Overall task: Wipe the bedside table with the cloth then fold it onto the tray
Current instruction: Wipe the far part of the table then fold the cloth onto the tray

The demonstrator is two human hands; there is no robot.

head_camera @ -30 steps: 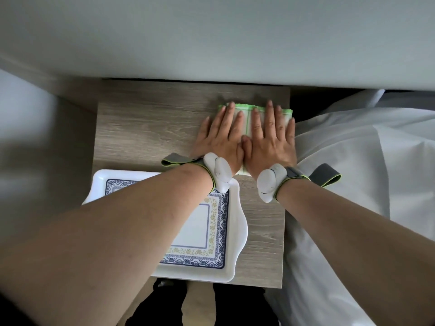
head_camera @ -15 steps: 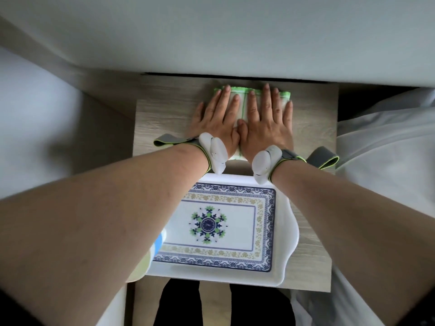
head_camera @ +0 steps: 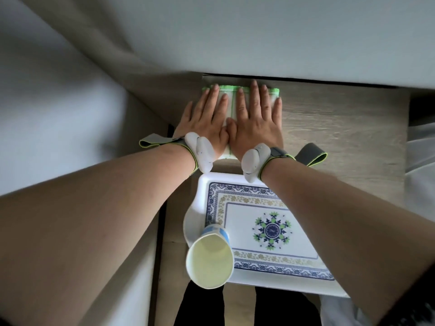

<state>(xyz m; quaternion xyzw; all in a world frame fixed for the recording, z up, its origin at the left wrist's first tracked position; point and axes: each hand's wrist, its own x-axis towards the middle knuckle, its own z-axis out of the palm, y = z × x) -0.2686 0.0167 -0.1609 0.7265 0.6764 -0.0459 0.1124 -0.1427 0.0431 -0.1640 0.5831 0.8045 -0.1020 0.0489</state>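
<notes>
Cup (head_camera: 209, 260) on tray (head_camera: 200, 196) near flat, straight-fingered left hand (head_camera: 204, 123) and right hand (head_camera: 255, 124) atop cloth (head_camera: 227, 96).

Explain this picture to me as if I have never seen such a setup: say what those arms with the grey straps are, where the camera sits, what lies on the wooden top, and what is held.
There is no machine here. A person wears a camera on the head, so you look down along both bare forearms. The white pods on grey straps are devices on the wrists; their purpose cannot be told.

The left hand and right hand lie flat, side by side, fingers straight, pressing a white cloth with green edging onto the wooden bedside table, at its far edge by the wall. Nothing is gripped; the cloth is only pressed.

Nearer the person lies a white tray with a blue pattern. A paper cup stands at its left edge.
</notes>
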